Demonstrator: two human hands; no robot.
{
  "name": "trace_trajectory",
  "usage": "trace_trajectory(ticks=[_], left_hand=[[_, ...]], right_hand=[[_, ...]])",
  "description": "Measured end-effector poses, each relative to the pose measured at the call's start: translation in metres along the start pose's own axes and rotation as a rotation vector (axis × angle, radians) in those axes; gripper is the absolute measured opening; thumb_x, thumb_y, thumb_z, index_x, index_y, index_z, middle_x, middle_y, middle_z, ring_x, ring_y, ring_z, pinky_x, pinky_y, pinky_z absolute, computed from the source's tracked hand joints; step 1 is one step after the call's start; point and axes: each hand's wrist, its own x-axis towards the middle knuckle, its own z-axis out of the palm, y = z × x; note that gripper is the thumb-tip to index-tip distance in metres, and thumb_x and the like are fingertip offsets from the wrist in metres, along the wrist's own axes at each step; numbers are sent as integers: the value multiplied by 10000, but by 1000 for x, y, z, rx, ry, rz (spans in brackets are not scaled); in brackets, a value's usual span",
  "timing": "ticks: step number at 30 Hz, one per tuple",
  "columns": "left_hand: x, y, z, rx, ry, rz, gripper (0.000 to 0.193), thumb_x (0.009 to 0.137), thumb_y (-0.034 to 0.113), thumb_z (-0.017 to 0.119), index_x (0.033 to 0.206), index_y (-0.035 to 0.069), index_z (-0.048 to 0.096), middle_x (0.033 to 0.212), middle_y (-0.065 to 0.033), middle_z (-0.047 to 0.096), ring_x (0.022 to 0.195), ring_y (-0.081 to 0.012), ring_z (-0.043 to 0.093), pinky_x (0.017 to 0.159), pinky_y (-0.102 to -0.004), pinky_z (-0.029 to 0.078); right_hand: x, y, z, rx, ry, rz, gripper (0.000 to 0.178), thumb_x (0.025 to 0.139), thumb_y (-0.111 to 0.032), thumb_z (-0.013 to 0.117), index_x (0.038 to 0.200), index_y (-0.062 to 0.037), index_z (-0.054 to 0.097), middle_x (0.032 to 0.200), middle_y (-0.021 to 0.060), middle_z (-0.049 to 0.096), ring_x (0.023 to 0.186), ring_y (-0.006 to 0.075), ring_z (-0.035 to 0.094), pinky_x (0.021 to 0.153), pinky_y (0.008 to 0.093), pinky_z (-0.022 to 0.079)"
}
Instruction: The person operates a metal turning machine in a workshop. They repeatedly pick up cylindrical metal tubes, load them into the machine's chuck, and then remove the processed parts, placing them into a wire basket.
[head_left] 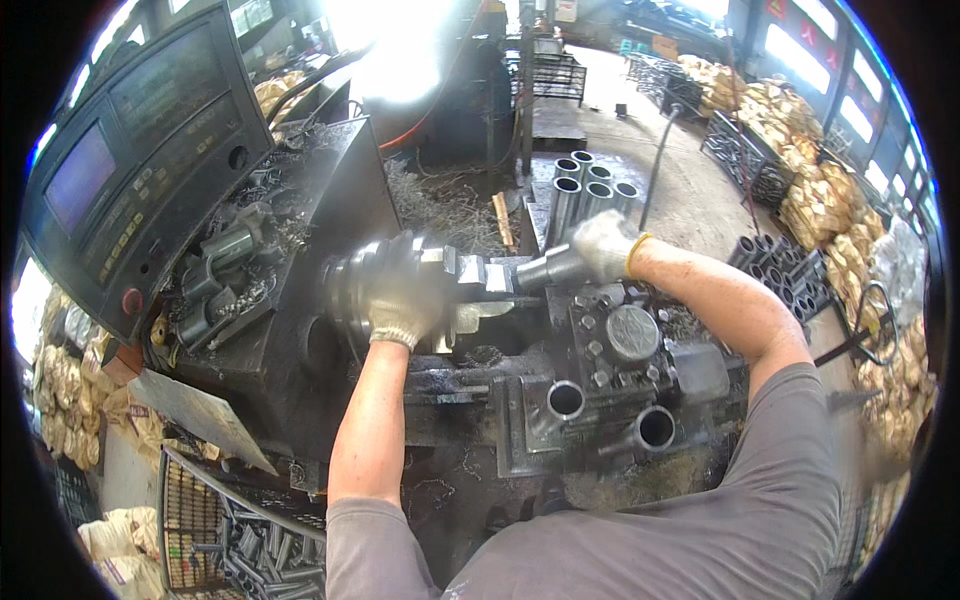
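My gloved left hand [403,300] lies against the lathe chuck [352,285]. Its fingers are smeared and I cannot make out how they are bent. In my gloved right hand [605,247] is a metal tube [550,268], held roughly level, with its free end pointing left toward the chuck jaws [468,270]. A gap shows between tube and jaws. Below the right hand sits the tool post [632,333], with bolts around a round cap. Two more tubes stand near it, one at its lower left [565,400] and one lower right [655,428].
Several upright tubes [597,190] stand beyond my right hand. A control panel [130,190] rises at the left, above a chip-strewn ledge [240,270]. At lower left a wire crate [200,520] holds loose tubes. More tubes [780,275] are stacked at right, beside wrapped sacks [820,190].
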Motion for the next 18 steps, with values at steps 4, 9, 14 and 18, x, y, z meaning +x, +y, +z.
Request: trace_trajectory(ticks=[4, 9, 14, 18], left_hand=[[-16, 6, -21, -192, -40, 78, 786, 879, 464, 774, 1502, 41, 546, 1514, -179, 607, 1435, -328, 551, 1231, -497, 370], [-159, 122, -105, -1608, -235, -520, 670, 991, 453, 706, 1509, 62, 539, 1450, -124, 620, 1356, -279, 583, 1160, -442, 439], [-248, 138, -108, -2090, -611, -1215, 521, 994, 385, 751, 1372, 46, 636, 1243, -89, 705, 1141, -247, 694, 993, -432, 557], [-283, 136, -57, -1728, -615, -1533, 338, 981, 184, 739, 1284, 54, 665, 1113, -83, 744, 999, -265, 738, 900, -415, 607]], right_hand=[[-90, -41, -48, 224, 363, 243, 349, 792, -167, 782, 1106, -47, 688, 980, 188, 758, 927, 372, 774, 803, 492, 620], [-180, -172, -62, 614, 300, 157, 463, 871, -250, 731, 1270, -57, 597, 1011, 160, 694, 783, 336, 741, 620, 440, 581], [-218, -262, 18, 929, 175, 109, 891, 836, -346, 806, 1569, -66, 382, 1269, 230, 673, 1005, 456, 731, 843, 523, 601], [-203, -288, 122, 1157, -352, 242, 733, 702, -466, 863, 1249, 2, 726, 1013, 235, 790, 965, 369, 776, 838, 479, 603]])
